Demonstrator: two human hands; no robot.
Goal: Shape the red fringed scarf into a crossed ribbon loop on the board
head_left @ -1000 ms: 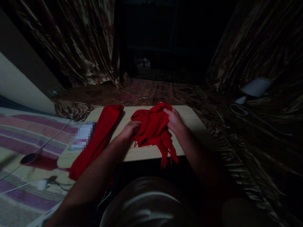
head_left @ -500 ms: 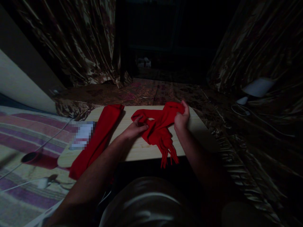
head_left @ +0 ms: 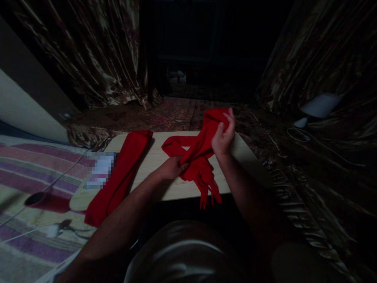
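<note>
Scarf (head_left: 203, 146) on table (head_left: 150, 157), crossed into loop; raised fold not yet laid down; left hand (head_left: 172, 168), grip pinching scarf at crossing; right hand (head_left: 224, 137), grip loose on fold; cloth (head_left: 126, 169) already folded

The left hand (head_left: 171, 168), right hand (head_left: 222, 140) and forearms (head_left: 126, 216) are bare, above a dim greyish garment (head_left: 179, 255) with pale, curved creases.

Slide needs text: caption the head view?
Left hand grips a fringed red scarf over the table; right hand holds its far fold raised.
</note>
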